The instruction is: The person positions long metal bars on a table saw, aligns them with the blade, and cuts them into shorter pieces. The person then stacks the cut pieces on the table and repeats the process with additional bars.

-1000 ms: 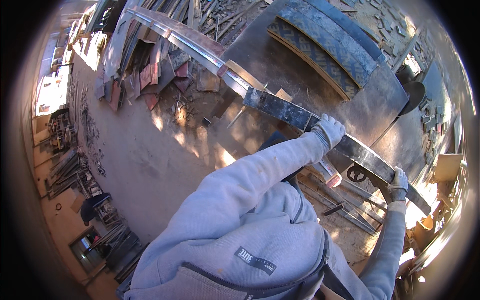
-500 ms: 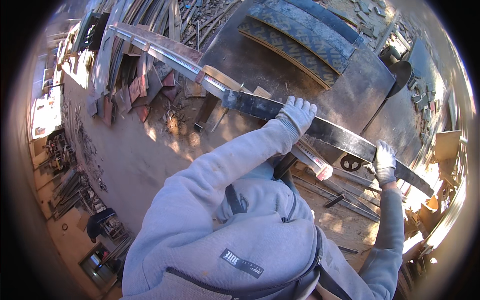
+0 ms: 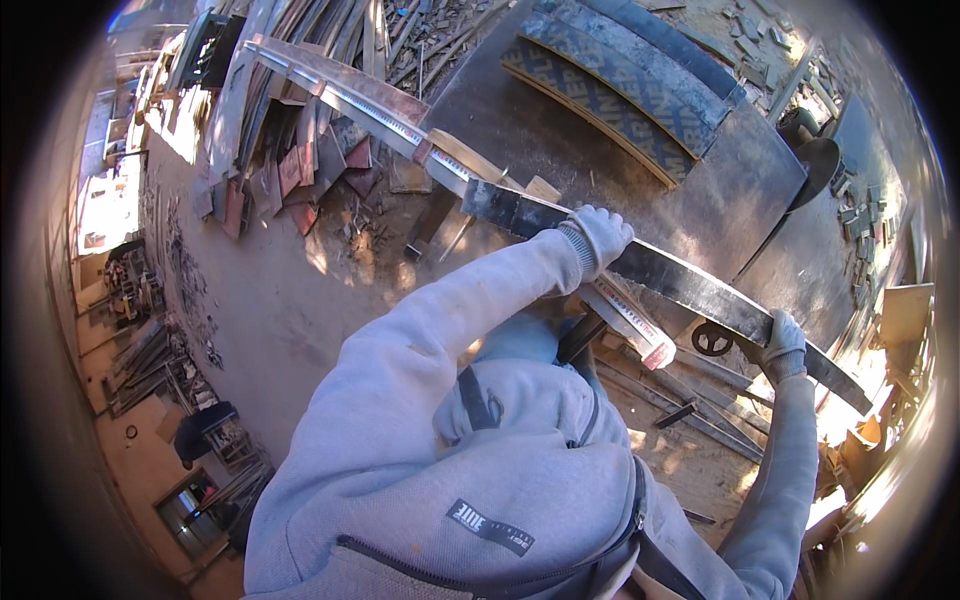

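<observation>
A long, dark, slightly curved plank (image 3: 690, 285) lies slantwise in front of me over the near edge of a broad metal work table (image 3: 640, 215). My left hand (image 3: 603, 238), in a pale glove, is closed over the plank near its middle, fingers bent over the far edge. Farther right, my gloved right hand (image 3: 785, 343) grips the plank short of its right end, the thumb side partly hidden. The plank's left end rests by a long rail with a measuring scale (image 3: 395, 125). A short wooden strip (image 3: 462, 160) lies along that rail.
Curved boards with a blue printed face (image 3: 615, 95) are stacked on the table. A dark round disc (image 3: 818, 170) stands at its right side, and a handwheel (image 3: 712, 338) sits below the plank. Scrap boards (image 3: 300, 165) heap at the left. A person (image 3: 200, 430) bends at the far left.
The fingers of both hands have curled more tightly around the plank; the left hand lay flatter before. The whole scene has shifted slightly right and down in the view.
</observation>
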A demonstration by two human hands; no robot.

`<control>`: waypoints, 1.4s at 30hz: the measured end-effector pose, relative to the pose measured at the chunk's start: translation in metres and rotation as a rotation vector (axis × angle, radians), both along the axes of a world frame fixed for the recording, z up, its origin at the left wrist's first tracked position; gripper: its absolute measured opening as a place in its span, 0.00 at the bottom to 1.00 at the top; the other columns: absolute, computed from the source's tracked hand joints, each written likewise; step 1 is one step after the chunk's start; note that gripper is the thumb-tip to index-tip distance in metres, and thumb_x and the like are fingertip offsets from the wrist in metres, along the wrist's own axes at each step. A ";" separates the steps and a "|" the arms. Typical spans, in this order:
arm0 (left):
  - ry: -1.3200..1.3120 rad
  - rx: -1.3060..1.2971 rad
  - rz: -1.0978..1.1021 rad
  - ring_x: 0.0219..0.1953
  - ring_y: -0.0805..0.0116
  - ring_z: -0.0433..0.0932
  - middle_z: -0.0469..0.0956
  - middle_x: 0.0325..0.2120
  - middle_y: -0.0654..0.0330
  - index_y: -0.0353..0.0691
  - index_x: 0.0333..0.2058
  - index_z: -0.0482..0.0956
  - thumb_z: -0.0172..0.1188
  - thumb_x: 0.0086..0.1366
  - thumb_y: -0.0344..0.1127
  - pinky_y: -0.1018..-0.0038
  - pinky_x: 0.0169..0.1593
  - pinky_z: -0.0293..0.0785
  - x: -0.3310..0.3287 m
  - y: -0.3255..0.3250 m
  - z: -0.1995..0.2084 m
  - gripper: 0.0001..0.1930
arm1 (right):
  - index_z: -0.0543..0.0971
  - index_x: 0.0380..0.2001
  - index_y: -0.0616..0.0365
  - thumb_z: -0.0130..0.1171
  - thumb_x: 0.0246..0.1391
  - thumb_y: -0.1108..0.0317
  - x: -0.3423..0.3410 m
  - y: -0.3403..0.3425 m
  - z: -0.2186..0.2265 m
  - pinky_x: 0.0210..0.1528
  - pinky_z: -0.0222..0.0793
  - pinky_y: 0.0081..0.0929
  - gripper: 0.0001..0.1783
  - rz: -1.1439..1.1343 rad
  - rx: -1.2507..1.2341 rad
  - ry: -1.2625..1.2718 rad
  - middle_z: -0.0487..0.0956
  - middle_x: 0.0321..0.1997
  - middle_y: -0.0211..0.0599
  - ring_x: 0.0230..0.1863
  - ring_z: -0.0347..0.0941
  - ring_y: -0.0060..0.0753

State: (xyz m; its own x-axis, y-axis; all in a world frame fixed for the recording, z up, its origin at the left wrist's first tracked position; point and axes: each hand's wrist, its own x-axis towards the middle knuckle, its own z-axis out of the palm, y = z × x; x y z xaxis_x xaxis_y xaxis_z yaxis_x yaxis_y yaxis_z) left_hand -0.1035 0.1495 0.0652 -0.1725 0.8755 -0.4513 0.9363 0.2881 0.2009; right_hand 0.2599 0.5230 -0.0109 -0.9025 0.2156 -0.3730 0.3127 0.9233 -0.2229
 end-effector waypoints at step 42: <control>-0.090 0.561 0.097 0.55 0.54 0.81 0.84 0.48 0.57 0.44 0.54 0.82 0.67 0.68 0.48 0.49 0.73 0.64 0.055 -0.005 -0.081 0.21 | 0.73 0.58 0.60 0.74 0.47 0.69 0.198 -0.048 -0.017 0.61 0.74 0.49 0.34 -0.304 0.004 -0.261 0.78 0.53 0.57 0.57 0.76 0.64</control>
State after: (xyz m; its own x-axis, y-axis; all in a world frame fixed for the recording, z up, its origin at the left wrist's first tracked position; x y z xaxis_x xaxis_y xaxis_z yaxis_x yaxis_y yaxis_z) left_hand -0.0482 0.1446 -0.0161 -0.2461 0.9673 0.0607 0.8833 0.1981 0.4249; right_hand 0.4580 0.4749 -0.0283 -0.6723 0.4598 -0.5801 0.6174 0.7807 -0.0967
